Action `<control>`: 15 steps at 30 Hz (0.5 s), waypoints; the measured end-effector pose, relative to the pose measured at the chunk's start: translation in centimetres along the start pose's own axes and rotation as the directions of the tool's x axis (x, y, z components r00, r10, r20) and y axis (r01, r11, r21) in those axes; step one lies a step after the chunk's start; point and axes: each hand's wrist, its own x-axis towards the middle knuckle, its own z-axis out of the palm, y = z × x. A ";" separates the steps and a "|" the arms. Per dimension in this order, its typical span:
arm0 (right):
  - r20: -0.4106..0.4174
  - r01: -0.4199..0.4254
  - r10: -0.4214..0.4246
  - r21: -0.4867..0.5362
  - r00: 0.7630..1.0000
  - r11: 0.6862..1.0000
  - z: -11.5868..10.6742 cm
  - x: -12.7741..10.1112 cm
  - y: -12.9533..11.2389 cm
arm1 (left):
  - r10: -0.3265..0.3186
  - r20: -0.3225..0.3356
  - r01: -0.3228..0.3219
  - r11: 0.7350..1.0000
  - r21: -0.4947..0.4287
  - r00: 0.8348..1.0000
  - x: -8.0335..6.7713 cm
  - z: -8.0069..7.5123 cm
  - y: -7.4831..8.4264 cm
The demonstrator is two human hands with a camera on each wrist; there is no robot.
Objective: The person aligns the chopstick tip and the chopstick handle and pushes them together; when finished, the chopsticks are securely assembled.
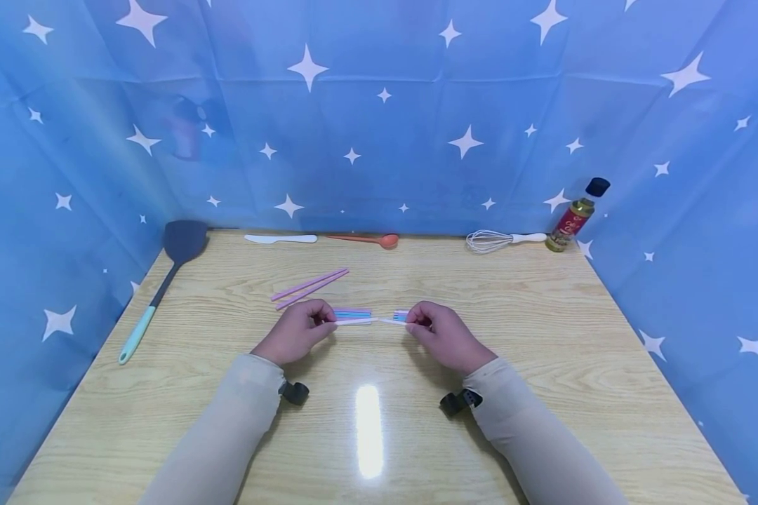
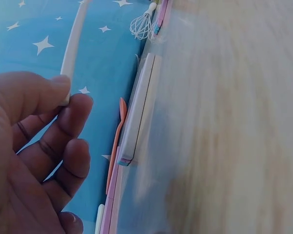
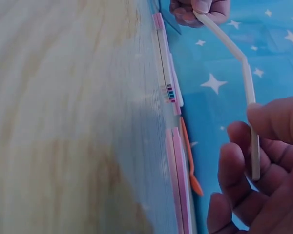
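Thumb and fingertips of my left hand [image 1: 300, 330] pinch one end of a slim white stick [image 3: 222, 37]. My right hand [image 1: 445, 337] pinches its other end between thumb and fingers. Midway between the hands the white line makes an angle; I cannot tell whether it is one bent stick or two meeting end to end. Just behind it on the table lie two groups of short sticks: a pink, blue and white left group [image 1: 354, 314] beside my left fingers, and a right group [image 1: 399, 315] partly hidden by my right fingers.
Two pink chopsticks [image 1: 309, 284] lie beyond my left hand. Along the back edge are a white knife [image 1: 281, 239], an orange spoon [image 1: 388, 241], a whisk [image 1: 489, 241] and an oil bottle [image 1: 570, 224]. A spatula [image 1: 164, 284] lies along the table's left side.
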 end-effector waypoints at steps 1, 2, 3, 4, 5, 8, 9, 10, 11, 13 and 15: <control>-0.001 0.001 -0.001 -0.001 1.000 1.000 0.0 0.0 0.0 | -0.001 0.001 0.001 1.000 -0.001 1.000 0.0 0.0 0.0; -0.002 0.002 -0.002 0.000 1.000 1.000 0.0 0.0 -0.1 | 0.000 0.003 0.000 1.000 -0.001 1.000 -0.1 0.0 0.1; -0.004 0.004 -0.004 0.000 1.000 1.000 0.0 0.0 -0.1 | 0.000 0.006 0.000 1.000 -0.002 1.000 -0.1 0.0 0.2; -0.006 0.005 -0.005 0.001 1.000 1.000 0.0 0.0 -0.1 | -0.001 0.010 0.001 1.000 -0.003 1.000 -0.1 0.0 0.2; -0.008 0.007 -0.007 0.001 1.000 1.000 0.0 0.0 -0.1 | -0.001 0.015 0.001 1.000 -0.006 1.000 -0.2 -0.1 0.3; -0.016 0.016 -0.016 -0.004 1.000 1.000 0.0 -0.1 -0.1 | 0.001 0.030 -0.001 1.000 -0.014 1.000 -0.2 -0.1 0.4; -0.019 0.019 -0.019 -0.008 1.000 1.000 0.0 -0.1 0.0 | 0.001 0.034 -0.001 1.000 -0.016 0.999 -0.2 -0.2 0.4; -0.021 0.022 -0.023 -0.012 1.000 1.000 0.0 -0.1 0.0 | 0.003 0.037 -0.002 1.000 -0.018 0.999 -0.2 -0.2 0.4; -0.023 0.025 -0.025 -0.014 0.999 1.000 0.0 -0.1 0.0 | 0.005 0.040 -0.004 1.000 -0.017 0.999 -0.3 -0.2 0.3; -0.022 0.028 -0.028 -0.019 0.999 0.999 -0.1 0.0 0.0 | 0.009 0.048 -0.008 1.000 -0.022 0.999 -0.3 -0.2 0.3; -0.019 0.030 -0.031 -0.028 0.999 0.999 -0.1 0.0 0.1 | 0.013 0.056 -0.011 1.000 -0.029 0.998 -0.3 -0.3 0.3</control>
